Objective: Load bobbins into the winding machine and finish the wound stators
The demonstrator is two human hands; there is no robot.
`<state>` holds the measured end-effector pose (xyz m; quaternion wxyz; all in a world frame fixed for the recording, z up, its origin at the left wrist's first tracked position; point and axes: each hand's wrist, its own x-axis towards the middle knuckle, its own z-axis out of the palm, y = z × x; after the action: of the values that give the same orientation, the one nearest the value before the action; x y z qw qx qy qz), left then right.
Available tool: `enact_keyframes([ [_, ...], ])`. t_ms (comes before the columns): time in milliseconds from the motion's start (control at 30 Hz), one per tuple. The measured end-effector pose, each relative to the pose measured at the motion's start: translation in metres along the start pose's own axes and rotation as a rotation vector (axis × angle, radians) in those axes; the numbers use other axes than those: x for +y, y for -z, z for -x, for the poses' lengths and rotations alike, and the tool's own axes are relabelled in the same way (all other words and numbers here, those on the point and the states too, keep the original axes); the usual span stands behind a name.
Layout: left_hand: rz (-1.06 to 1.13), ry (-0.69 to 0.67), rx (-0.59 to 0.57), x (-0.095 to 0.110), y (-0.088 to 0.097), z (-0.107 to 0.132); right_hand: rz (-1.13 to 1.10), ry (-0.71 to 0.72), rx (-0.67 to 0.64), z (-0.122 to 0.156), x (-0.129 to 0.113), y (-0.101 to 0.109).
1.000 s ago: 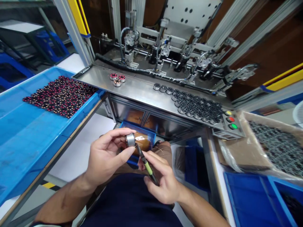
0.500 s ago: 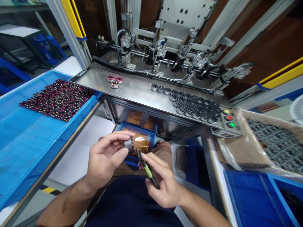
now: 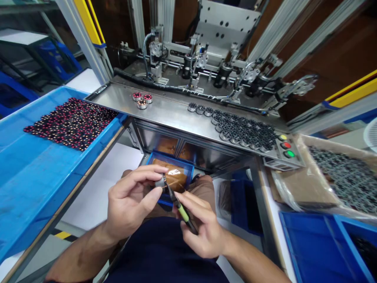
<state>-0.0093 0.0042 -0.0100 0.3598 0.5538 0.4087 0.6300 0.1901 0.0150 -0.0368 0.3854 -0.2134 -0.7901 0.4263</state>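
My left hand is closed round a small motor stator, a grey ring with copper-coloured wire at its right face. The stator sits between the thumb and fingertips, tilted on its side. In my right hand is a pair of cutting pliers with black and lime-green handles, fingers wrapped round them. The tip of the pliers meets or nearly meets the stator's wire side; whether the jaws are on a wire is too small to tell. Under both hands lies a blue bin with brown lining.
Three wound stators and a cluster of black stator cores stand on the metal ledge. A machine with clamps rises behind. To the left, a blue tray holds many wound stators; a lined carton stands right, beside push buttons.
The pliers have moved up and left to the stator's wire side. My left hand has turned the stator slightly. The loose wire ends that stuck out to the right no longer show clearly.
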Motion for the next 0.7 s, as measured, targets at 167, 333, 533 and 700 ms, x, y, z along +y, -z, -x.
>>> enact_keyframes([
  [167, -0.006, -0.025, -0.027, -0.0012, 0.0006, 0.0017, -0.003, -0.035, 0.008, 0.0053, 0.0013, 0.0002],
  [333, -0.058, -0.083, -0.029, -0.0016, 0.0006, 0.004, -0.001, -0.045, 0.006, 0.0029, -0.0019, -0.0007],
  [533, -0.11, -0.125, -0.063, 0.0007, 0.0011, 0.004, -0.025, -0.02, 0.018, 0.0007, -0.0031, -0.0021],
  [700, -0.135, -0.116, -0.09, 0.0007, 0.0023, 0.0061, -0.012, -0.038, 0.022, 0.0033, -0.0021, -0.003],
])
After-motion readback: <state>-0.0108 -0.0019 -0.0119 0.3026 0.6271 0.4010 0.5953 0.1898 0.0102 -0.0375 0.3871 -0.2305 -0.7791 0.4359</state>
